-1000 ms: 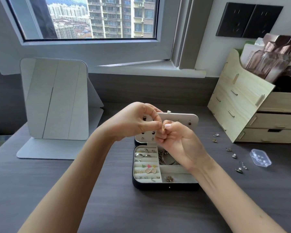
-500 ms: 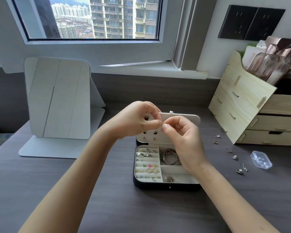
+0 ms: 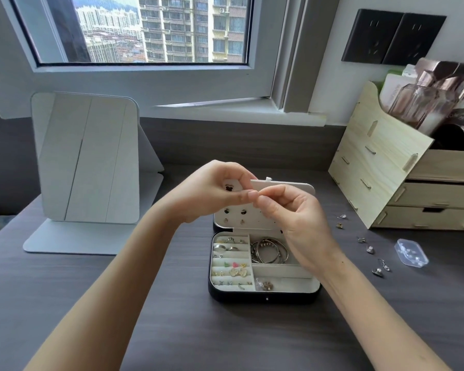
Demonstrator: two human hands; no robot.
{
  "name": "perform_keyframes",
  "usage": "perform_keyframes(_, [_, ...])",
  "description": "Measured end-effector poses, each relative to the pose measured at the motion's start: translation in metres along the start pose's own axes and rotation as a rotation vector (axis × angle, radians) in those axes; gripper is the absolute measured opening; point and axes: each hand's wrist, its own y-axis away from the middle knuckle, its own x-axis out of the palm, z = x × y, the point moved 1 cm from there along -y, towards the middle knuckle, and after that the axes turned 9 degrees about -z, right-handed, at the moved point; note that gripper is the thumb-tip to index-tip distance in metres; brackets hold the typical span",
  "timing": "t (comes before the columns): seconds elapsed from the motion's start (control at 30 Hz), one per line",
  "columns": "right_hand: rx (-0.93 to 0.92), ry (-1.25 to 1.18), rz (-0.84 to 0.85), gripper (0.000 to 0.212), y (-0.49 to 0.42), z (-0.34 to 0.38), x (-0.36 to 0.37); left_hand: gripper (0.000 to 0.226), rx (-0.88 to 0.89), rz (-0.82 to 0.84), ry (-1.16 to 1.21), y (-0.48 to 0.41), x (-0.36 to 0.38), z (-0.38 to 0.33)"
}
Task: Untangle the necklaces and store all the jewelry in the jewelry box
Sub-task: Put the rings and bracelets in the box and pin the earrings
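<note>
Dark wood-grain surface [image 3: 118,303] carries a black jewelry box [image 3: 264,298] at its middle, with the lid [image 3: 287,187] standing upright on the side toward the far edge. A person's left hand [image 3: 209,188] and right hand [image 3: 295,220] are raised above the box and in front of the lid, meeting at the tips. The left fingers [image 3: 240,196] are curled, thumb and forefinger pressed together. The right fingers [image 3: 269,204] curl the same way, their tips against those of the left. Whether a piece of jewelry is pinched between them cannot be told, as anything there is too small to see.

Inside the cream-lined box, silver bangles [image 3: 269,250] fill the far right compartment. Rings [image 3: 227,247] and small coloured studs sit in the slotted rows on the left, and a small cluster lies in the near right compartment. More studs are pinned to the inside of the lid.

Loose earrings [image 3: 370,249] lie scattered on the surface to the right of the box, just beside a clear plastic case [image 3: 411,253]. A pale wooden organizer [image 3: 378,167] holding bottles stands at the far right corner, and a white folding mirror [image 3: 89,156] at the far left corner.
</note>
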Motion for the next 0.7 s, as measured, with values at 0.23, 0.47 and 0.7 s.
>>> perform_keyframes(0.23, [0.082, -0.207, 0.076, 0.009, -0.004, 0.0, -0.008, 0.016, -0.089, -0.036, 0.19, -0.001, -0.002, 0.004])
perform_keyframes(0.47, [-0.31, 0.455, -0.229, 0.011, -0.001, -0.012, -0.008, 0.011, -0.173, -0.165, 0.271, -0.004, 0.002, 0.009])
perform_keyframes(0.7, [-0.63, 0.803, -0.426, 0.003, -0.005, -0.019, -0.012, 0.025, -0.243, -0.202, 0.396, -0.003, 0.004, 0.011])
